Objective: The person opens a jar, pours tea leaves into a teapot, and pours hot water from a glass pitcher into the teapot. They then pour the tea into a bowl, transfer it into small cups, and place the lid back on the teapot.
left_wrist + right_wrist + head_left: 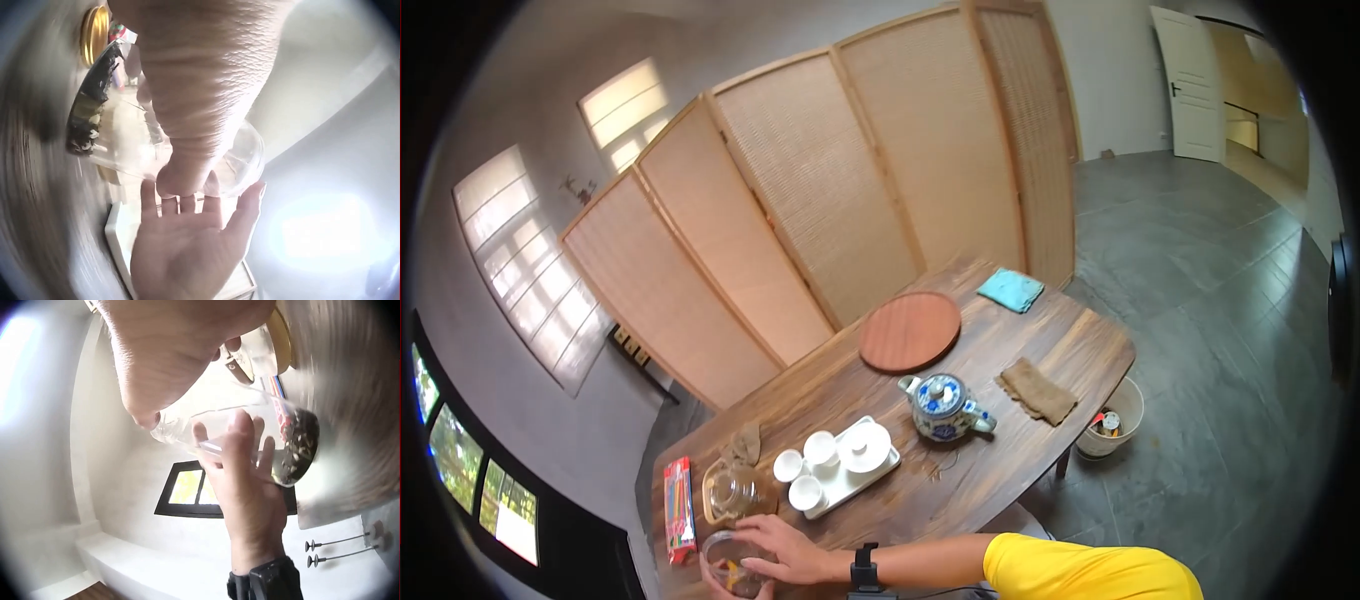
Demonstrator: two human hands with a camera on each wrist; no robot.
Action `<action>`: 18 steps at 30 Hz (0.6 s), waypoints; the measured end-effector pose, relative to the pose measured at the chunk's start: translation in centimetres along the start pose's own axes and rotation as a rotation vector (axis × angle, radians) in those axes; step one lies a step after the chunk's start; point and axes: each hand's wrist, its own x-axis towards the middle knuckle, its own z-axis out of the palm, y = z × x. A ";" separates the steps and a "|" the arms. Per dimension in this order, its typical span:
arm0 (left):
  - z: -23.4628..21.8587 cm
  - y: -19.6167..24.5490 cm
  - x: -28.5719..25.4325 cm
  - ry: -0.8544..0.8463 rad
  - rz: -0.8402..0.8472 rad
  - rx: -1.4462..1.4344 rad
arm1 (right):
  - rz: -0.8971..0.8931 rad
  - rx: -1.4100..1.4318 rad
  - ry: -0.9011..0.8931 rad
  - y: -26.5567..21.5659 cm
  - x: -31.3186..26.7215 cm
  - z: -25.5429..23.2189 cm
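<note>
A clear jar (722, 548) with dark tea-like leaves (297, 450) at its bottom is at the near left of the table. My left hand (234, 459) grips the jar's side, fingers and thumb round the clear wall. In the head view the left hand is mostly hidden at the lower edge. My right hand (788, 552) reaches across to the jar's mouth with its fingers spread. The left wrist view shows the right hand's palm (184, 250) facing the camera, fingers and thumb extended, fingertips hidden behind the left hand.
A glass teapot (735, 492) on a wooden tray and a red pencil pack (679, 510) stand beside the jar. To the right are white cups (821, 447) on a white tray (852, 492), a blue-and-white teapot (940, 410), a round wooden board (910, 330) and a brown cloth (1037, 390).
</note>
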 end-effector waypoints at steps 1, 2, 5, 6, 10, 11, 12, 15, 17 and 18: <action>-0.5 -0.8 0.1 -0.039 0.022 0.095 | 0.059 0.040 -0.082 0.9 -0.3 0.5; -0.8 -1.2 0.0 -0.074 0.042 0.190 | 0.118 0.080 -0.165 1.7 -0.6 1.0; -1.2 -1.5 0.0 -0.134 0.193 0.347 | -0.029 -0.038 -0.238 1.0 -0.5 -0.6; -1.1 -1.7 0.1 -0.141 0.260 0.350 | 0.005 0.012 -0.268 0.3 -0.5 -1.1; -1.3 -1.9 0.5 -0.184 0.423 0.369 | 0.028 0.000 -0.594 1.2 0.0 -1.5; -1.4 -1.8 0.7 -0.203 0.447 0.372 | 0.003 0.023 -0.629 1.5 0.1 -1.5; -1.4 -1.4 1.0 -0.225 0.472 0.368 | -0.021 0.047 -0.663 1.1 0.2 -2.0; -2.1 0.1 1.3 -0.285 0.535 0.386 | -0.008 0.059 -0.724 -1.0 -0.1 -3.4; -2.1 1.0 1.3 -0.306 0.574 0.421 | 0.011 0.039 -0.708 0.4 -1.5 -1.9; -2.0 1.2 1.4 -0.315 0.590 0.404 | -0.012 0.048 -0.721 0.3 -1.5 -1.9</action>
